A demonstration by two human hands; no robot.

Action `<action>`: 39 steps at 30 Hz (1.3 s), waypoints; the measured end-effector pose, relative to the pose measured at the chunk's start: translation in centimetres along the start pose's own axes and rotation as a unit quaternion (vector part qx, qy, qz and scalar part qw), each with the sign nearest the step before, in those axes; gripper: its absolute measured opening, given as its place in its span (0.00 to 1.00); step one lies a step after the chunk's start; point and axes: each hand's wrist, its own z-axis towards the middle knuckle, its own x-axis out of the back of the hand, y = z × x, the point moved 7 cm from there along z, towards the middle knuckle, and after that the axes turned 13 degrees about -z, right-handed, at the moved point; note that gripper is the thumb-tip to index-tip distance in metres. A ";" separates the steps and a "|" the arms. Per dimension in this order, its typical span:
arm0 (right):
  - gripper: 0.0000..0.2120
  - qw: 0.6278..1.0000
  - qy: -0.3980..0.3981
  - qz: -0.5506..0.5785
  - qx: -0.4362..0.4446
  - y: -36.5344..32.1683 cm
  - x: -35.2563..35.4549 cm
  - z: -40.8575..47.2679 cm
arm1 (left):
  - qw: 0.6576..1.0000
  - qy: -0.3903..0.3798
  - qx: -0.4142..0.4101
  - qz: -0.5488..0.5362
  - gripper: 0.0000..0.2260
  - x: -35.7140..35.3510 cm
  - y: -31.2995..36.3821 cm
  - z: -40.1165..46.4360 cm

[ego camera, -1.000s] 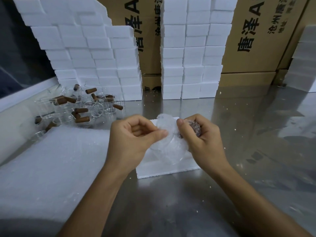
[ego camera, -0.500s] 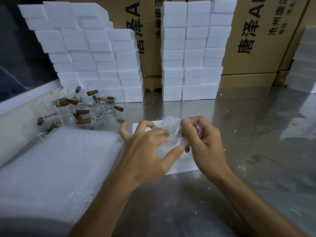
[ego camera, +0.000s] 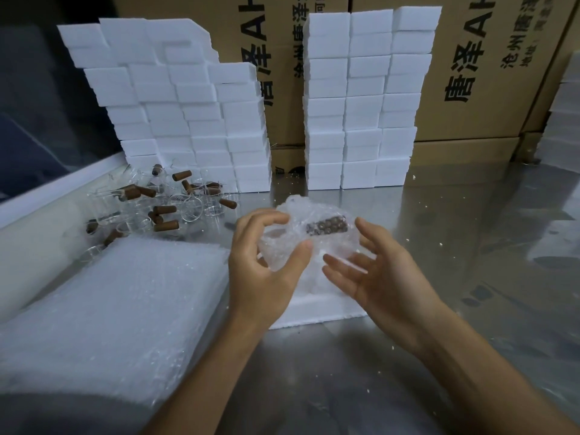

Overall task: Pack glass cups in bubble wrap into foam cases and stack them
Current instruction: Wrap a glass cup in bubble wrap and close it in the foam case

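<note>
A: Far left, lower half of frame?
B: Thick white stack of bubble-wrap sheets (ego camera: 103, 312), flat on the shiny grey metal table (ego camera: 455, 246).

A: Above that?
B: Heap of clear glass cups with brown cork-like cylindrical handles (ego camera: 157, 205), tumbled together at left centre. Behind it, upper left, a stepped stack of white rectangular foam cases (ego camera: 185, 120).

A: Centre of frame?
B: Left hand (ego camera: 260, 271), thumb and curled fingers grasping the wrapped bundle: a cup in clear bubble wrap (ego camera: 314, 233), brown handle showing through the film. The bundle sits above an open white foam case (ego camera: 317, 312) lying on the table; whether it touches the case, cannot tell.

A: Right of the bundle?
B: Right hand (ego camera: 376, 274), palm turned toward the bundle, fingers spread and released. Fingertips lie just beside the wrap; contact cannot be told.

A: Background, centre to right?
B: Tall neat stack of white foam cases, three columns (ego camera: 364, 102), upper centre. Brown cardboard cartons with black printed characters (ego camera: 489, 70) behind it. Another foam stack (ego camera: 561, 127) at the right edge, partly cut off.
</note>
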 end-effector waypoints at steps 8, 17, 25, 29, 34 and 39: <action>0.14 0.999 0.015 -0.049 0.004 -0.5 0.8 0.2 | 0.982 -0.127 -0.085 0.115 0.07 -1.9 0.5 -1.0; 0.14 0.857 0.084 -0.377 0.341 -3.0 -0.7 -1.7 | 0.970 -0.182 -0.069 0.143 0.13 -3.2 0.8 -1.5; 0.21 0.712 -0.045 -0.547 0.438 -2.8 -4.3 -2.8 | 0.981 -0.147 -0.003 0.127 0.29 -1.8 1.2 -0.7; 0.18 0.716 -0.045 -0.554 0.422 -3.0 -5.0 -2.3 | 0.962 -0.203 -0.085 0.161 0.21 -2.9 2.6 -1.2; 0.22 0.724 -0.057 -0.534 0.432 -2.8 -4.8 -2.2 | 0.958 -0.213 -0.117 0.151 0.17 -3.3 2.8 -1.4; 0.16 0.764 -0.042 -0.504 0.400 -2.6 -3.3 -2.3 | 0.975 -0.152 -0.043 0.156 0.19 -1.8 1.3 -0.4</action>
